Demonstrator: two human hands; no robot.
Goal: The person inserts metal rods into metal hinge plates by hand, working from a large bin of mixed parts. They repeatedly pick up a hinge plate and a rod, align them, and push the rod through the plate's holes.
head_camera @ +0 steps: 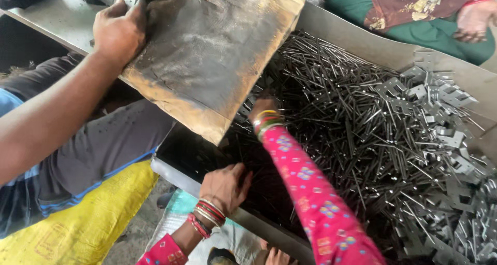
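My left hand [225, 184], in a pink flowered sleeve with bangles at the wrist, rests with fingers apart on the near rim of a metal tray [357, 39], touching dark thin metal pins. My right hand [263, 105] reaches into the heap of metal pins [336, 115]. Its fingers are hidden under the edge of a worn, blackened brown board [207, 52]. A co-worker's bare hand [116, 32] grips the board's far left corner and holds it tilted over the tray.
A heap of small bent metal brackets [440, 120] fills the tray's right side. A yellow sack [88, 223] lies at lower left under the co-worker's arm. Another person in green and flowered cloth [414, 11] sits beyond the tray.
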